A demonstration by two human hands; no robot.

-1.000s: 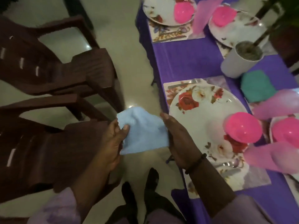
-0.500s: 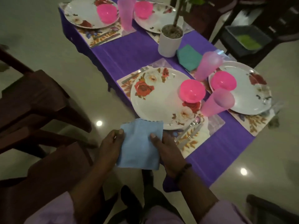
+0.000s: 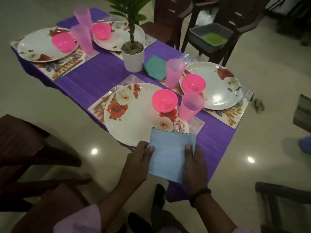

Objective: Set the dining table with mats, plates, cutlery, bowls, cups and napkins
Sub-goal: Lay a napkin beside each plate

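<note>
a folded square of light blue cloth, a napkin (image 3: 170, 153), was held flat over the near edge of the purple-covered table (image 3: 101, 73). it was pinched on one side by the left hand (image 3: 137, 163) and on the other by the right hand (image 3: 196, 163), with a thumb on top at each side and the other fingers hidden under the cloth. it had not been put down yet.

most of the job looked done. four paper mats with flower prints had been laid, and on each a big white round plate with red roses was set, like the nearest plate (image 3: 134, 113). a bright pink plastic bowl (image 3: 165, 100) was sat on each plate, and a tall see-through pink plastic cup (image 3: 191, 105) was stood by each one. a silver fork (image 3: 107, 96) was seen left of the near plate, and a spoon tip was peeking out by the blue cloth. only one other napkin, a folded teal cloth square (image 3: 154, 68), was seen on the table, so some napkins were likely still needed.

a white pot with a small green plant (image 3: 133, 56) was stood in the middle. dark brown plastic chairs (image 3: 30, 148) were set around. little bare room was left by the near plate, with the cup close by.
</note>
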